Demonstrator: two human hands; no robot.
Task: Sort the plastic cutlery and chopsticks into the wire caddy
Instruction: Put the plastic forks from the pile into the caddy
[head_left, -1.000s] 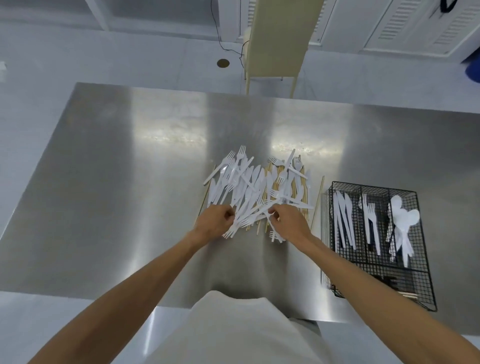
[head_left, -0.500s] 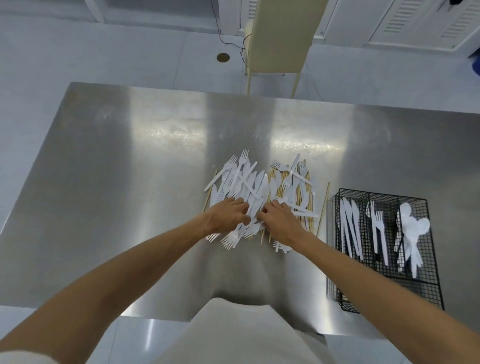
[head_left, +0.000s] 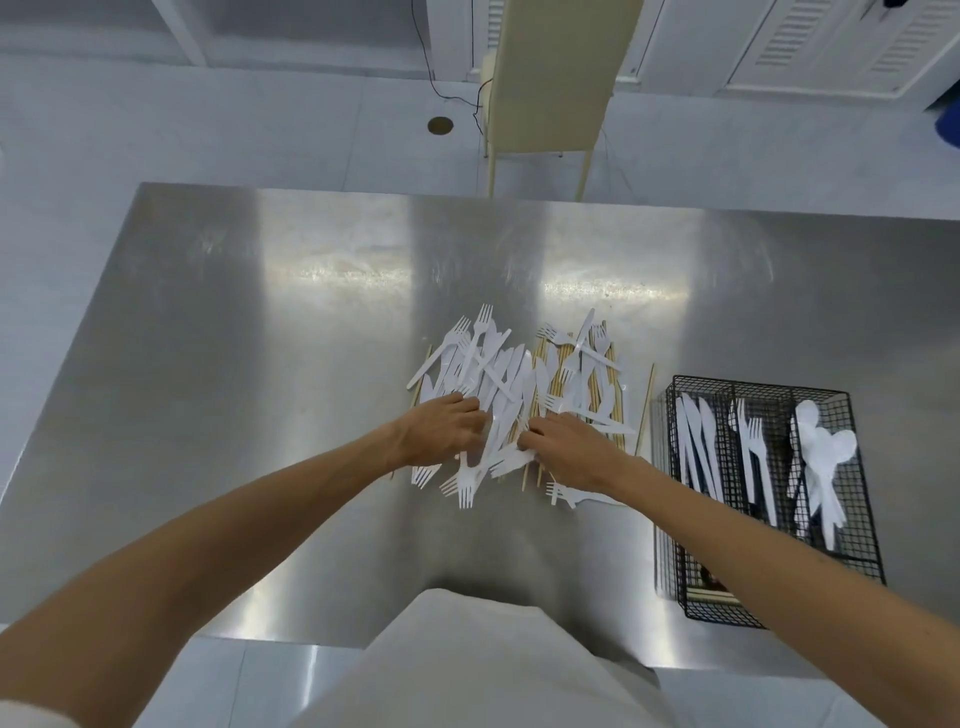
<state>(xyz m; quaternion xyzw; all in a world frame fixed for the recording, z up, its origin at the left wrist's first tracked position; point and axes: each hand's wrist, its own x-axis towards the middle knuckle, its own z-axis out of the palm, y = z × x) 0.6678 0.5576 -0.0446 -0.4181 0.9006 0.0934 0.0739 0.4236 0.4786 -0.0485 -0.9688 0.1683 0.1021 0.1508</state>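
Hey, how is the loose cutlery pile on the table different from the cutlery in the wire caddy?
The pile lies tangled, pieces crossing at all angles; in the wire caddy they lie roughly parallel, knives, forks and spoons in separate compartments. The pile mixes white plastic with wooden chopsticks; those compartments show only plastic. The left hand and right hand touch the pile, not the caddy. Pile and caddy both sit on the steel table.

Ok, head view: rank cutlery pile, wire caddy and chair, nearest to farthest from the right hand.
1. Cutlery pile: under the right hand, touching.
2. Wire caddy: just to its right.
3. Chair: beyond the table's far edge.
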